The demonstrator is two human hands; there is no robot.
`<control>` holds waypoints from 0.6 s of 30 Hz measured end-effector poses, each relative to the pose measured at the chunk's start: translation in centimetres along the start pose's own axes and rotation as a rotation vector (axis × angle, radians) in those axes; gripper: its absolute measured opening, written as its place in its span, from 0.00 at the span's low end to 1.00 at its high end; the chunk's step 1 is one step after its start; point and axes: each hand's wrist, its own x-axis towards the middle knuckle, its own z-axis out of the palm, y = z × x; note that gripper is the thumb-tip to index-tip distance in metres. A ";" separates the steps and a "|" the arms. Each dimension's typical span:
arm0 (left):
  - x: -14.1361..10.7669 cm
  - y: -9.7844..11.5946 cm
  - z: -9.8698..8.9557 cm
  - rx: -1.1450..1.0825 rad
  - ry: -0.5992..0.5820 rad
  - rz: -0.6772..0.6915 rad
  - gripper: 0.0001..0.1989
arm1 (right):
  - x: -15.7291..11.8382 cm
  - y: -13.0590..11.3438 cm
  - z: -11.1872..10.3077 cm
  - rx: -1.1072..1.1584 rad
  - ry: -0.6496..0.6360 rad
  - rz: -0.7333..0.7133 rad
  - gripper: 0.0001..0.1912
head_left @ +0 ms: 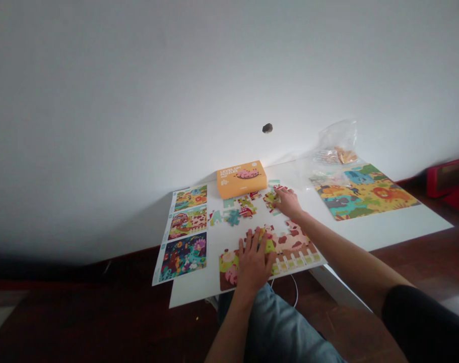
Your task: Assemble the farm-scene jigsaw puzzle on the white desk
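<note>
Pink-and-brown cow puzzle point(291, 246), partly joined, sits right along the front edge of the white table point(365, 234). There's a strip of tabletop between it and the loose pieces point(233, 217), plus more room at the right front corner. Hands are apart: left hand point(254, 254) is flat on the puzzle, fingers spread; right hand point(288, 201) is reaching over pieces beside the box, fingers bent, can't tell if it's gripping one. Orange box point(229, 190) at the back reads "LEVEL UP! PUZZLES"; smaller print's too tiny.
</note>
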 end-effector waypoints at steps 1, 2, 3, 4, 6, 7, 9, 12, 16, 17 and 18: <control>0.0 0.0 0.0 0.002 0.004 0.002 0.28 | 0.3 0.3 0.1 -0.002 -0.004 0.001 0.33; 0.0 0.0 0.0 0.003 0.010 0.002 0.28 | 0.4 0.5 0.2 -0.001 -0.005 0.003 0.33; 0.0 0.0 0.0 0.004 0.017 0.000 0.28 | 0.5 0.7 0.2 0.002 -0.003 0.013 0.34; 0.1 0.0 -0.1 0.003 0.022 -0.001 0.28 | 0.6 1.0 0.3 0.008 -0.004 0.024 0.34; 0.1 0.0 -0.1 -0.001 0.029 -0.003 0.28 | 0.6 1.3 0.5 0.031 -0.004 0.045 0.34; 0.1 0.0 -0.2 -0.003 0.031 -0.004 0.28 | 0.5 1.5 0.5 0.045 -0.002 0.057 0.33; 0.1 0.1 -0.2 -0.008 0.029 -0.007 0.28 | 0.5 1.7 0.5 0.067 0.003 0.094 0.31; 0.1 0.1 -0.3 -0.021 0.019 -0.012 0.28 | 0.5 1.8 0.3 0.121 0.030 0.154 0.27; 0.1 0.1 -0.3 -0.039 0.012 -0.018 0.28 | 0.5 1.7 -0.3 0.211 0.046 0.142 0.15; 0.1 0.1 -0.3 -0.042 0.011 -0.019 0.28 | 0.4 1.7 -0.4 0.216 0.040 0.131 0.14; 0.1 0.1 -0.2 -0.046 0.011 -0.018 0.28 | 0.4 1.7 -0.5 0.215 0.032 0.116 0.14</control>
